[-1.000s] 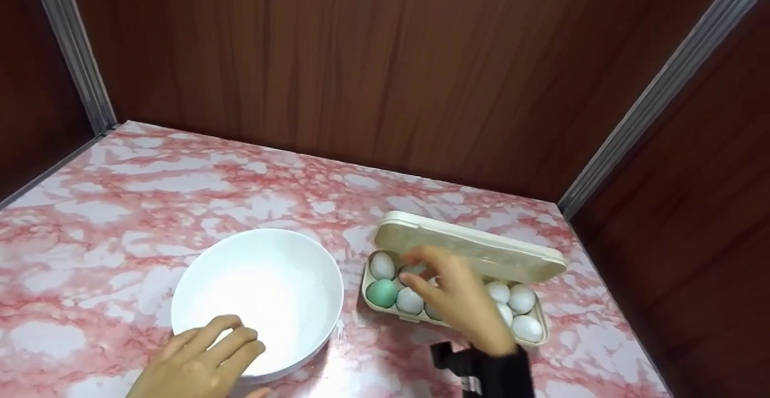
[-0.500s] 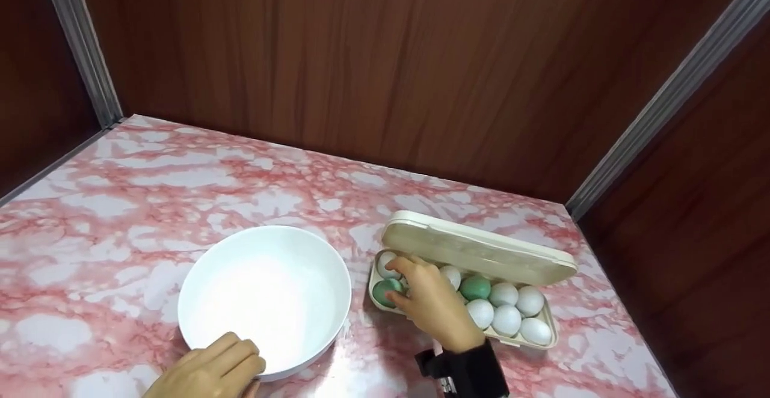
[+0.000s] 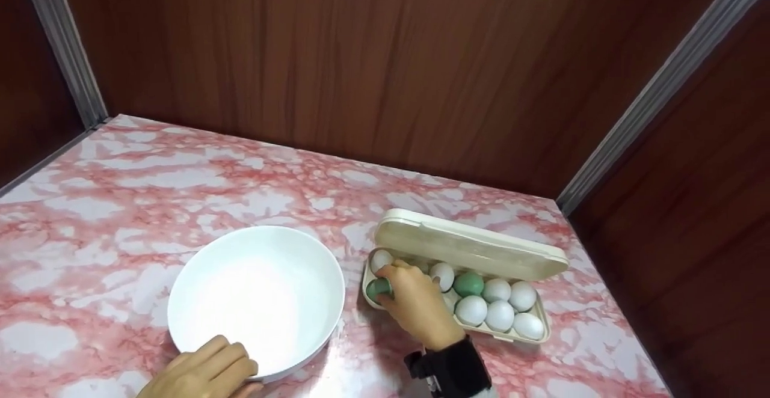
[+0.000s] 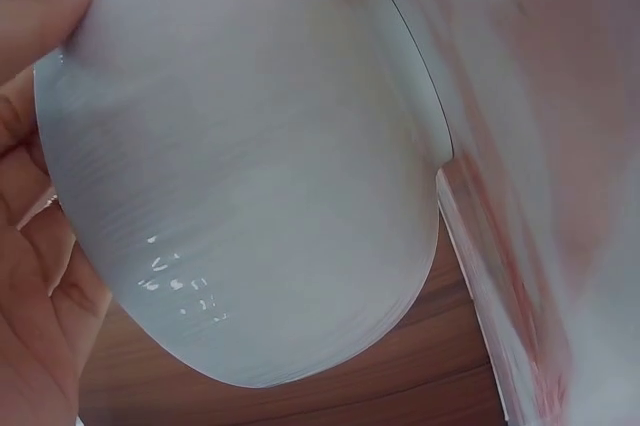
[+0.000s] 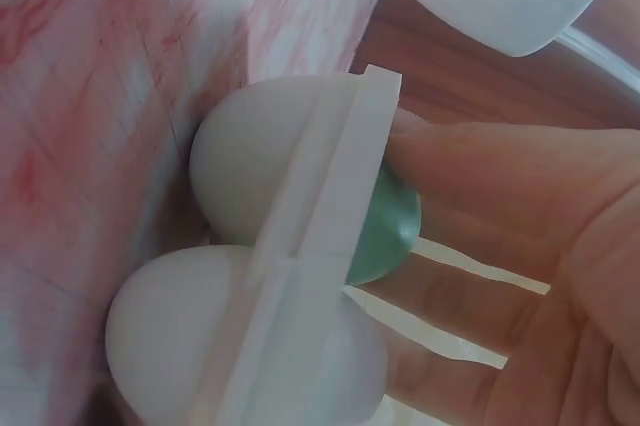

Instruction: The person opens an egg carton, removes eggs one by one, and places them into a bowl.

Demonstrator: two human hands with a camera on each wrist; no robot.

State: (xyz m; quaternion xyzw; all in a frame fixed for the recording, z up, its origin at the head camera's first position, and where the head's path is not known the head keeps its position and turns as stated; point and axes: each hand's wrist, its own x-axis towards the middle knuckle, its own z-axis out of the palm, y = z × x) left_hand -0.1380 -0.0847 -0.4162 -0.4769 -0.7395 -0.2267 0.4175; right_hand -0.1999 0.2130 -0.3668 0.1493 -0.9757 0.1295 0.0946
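Note:
My left hand (image 3: 201, 369) grips the near rim of a white bowl (image 3: 316, 278), its fingers hooked over the edge. The left wrist view has the thumb (image 4: 45, 21) against the bowl's outer wall. To the right, an egg carton (image 3: 475, 243) lies with its lid raised, holding white eggs and green ones. Over its left end, my right hand (image 3: 418, 302) pinches a green egg (image 3: 378, 288) in the front corner pocket. The right wrist view shows this green egg (image 5: 392, 226) still in the carton, the thumb on it. My palm hides some pockets behind it.
Another green egg (image 3: 468, 284) sits in the carton's back row among several white eggs (image 3: 499, 315). Pink-and-white marbled tabletop (image 3: 252, 187) surrounds bowl and carton. Dark wood panels (image 3: 331, 67) enclose the back and sides. A black strap (image 3: 454, 369) circles my right wrist.
My right hand has moved left and down from above the carton onto the corner green egg, its fingers closing around it. The left hand's fingers have curled onto the bowl's rim.

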